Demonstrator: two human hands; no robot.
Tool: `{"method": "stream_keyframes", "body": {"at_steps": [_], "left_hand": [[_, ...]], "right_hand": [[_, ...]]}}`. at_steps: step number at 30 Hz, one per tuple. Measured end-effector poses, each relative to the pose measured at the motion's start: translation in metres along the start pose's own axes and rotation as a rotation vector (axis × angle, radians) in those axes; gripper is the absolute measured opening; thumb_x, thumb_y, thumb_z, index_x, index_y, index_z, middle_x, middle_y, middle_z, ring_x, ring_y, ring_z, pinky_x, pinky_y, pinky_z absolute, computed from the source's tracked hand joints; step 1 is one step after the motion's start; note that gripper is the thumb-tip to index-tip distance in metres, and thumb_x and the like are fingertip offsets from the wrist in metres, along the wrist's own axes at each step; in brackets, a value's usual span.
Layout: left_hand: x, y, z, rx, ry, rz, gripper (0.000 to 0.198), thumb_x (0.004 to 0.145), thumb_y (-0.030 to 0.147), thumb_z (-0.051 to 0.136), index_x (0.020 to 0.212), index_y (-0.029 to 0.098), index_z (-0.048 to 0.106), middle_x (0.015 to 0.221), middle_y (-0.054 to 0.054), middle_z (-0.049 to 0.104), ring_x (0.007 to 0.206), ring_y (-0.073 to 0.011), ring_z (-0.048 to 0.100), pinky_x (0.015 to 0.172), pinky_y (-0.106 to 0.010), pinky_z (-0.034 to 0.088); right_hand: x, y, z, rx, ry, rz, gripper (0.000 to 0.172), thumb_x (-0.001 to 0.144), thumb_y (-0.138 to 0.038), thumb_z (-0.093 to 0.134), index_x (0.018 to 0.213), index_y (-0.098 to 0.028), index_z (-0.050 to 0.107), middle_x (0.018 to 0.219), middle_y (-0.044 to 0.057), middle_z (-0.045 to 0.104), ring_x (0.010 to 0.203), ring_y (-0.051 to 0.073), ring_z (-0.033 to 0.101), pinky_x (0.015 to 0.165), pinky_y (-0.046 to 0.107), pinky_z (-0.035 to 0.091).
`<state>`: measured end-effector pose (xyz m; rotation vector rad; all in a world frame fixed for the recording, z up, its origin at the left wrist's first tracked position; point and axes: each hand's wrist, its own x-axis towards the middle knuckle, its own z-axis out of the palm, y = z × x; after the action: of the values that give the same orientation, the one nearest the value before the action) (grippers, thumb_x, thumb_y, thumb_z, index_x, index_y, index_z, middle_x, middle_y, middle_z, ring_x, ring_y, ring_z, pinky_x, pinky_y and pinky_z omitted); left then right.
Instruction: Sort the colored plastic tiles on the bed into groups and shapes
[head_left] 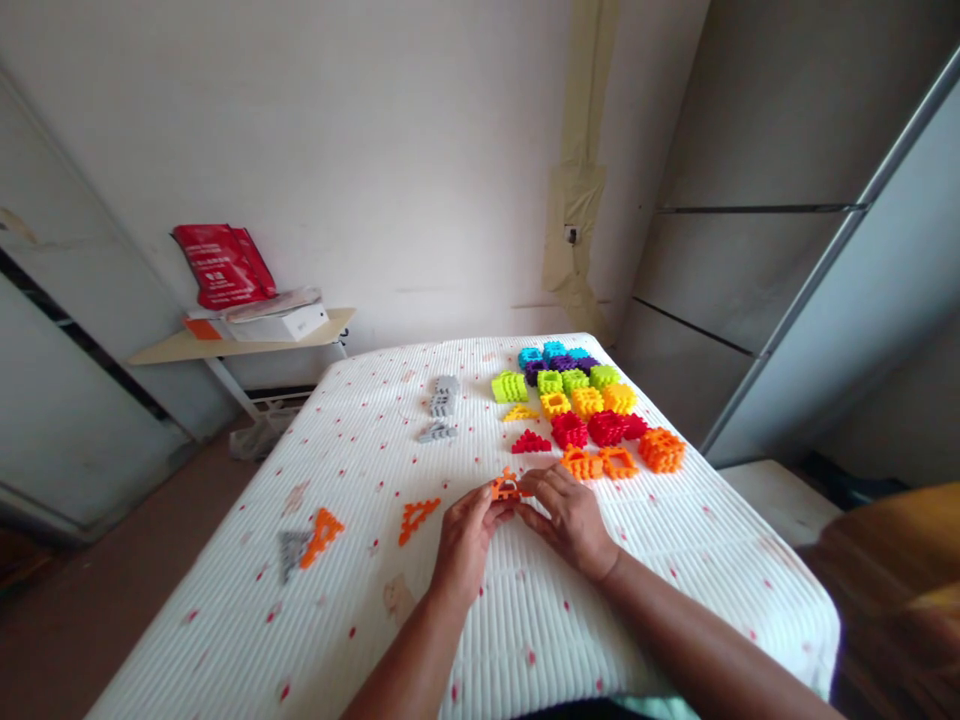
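Observation:
Both my hands meet over the white quilted bed [360,620]. My left hand [465,535] and my right hand [566,515] pinch a small orange toothed plastic piece [507,487] between their fingertips, just above the cover. Just beyond my right hand lie flat orange pieces [600,463] and an orange block [661,449]. An orange triangle [416,517] lies left of my left hand. Further left an orange triangle joined to a grey one [311,540] rests on the cover.
Rows of red [596,428], yellow [589,401], green [551,382], purple and blue [551,352] blocks sit at the far right of the bed, with grey pieces [442,405] at the middle. A side shelf [240,340] holds a white box and red bag. Wardrobe doors stand at right.

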<state>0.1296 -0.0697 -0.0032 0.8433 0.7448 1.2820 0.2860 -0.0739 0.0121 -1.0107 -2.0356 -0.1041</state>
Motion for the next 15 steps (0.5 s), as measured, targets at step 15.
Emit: {"method": "stream_keyframes", "body": {"at_steps": [15], "left_hand": [[-0.0025,-0.0059,-0.0001,-0.012,-0.022,-0.069,0.025,0.074,0.036,0.063,0.081,0.012,0.068,0.09,-0.012,0.07,0.084,-0.0217,0.065,0.079,-0.037,0.05]], "right_hand": [[-0.0039,0.0019,0.0006,-0.109,0.018,-0.036,0.014,0.088,-0.025,0.052,0.096,-0.019,0.062,0.091,0.007,0.067,0.08,0.018,0.057,0.071,0.033,0.046]]}}
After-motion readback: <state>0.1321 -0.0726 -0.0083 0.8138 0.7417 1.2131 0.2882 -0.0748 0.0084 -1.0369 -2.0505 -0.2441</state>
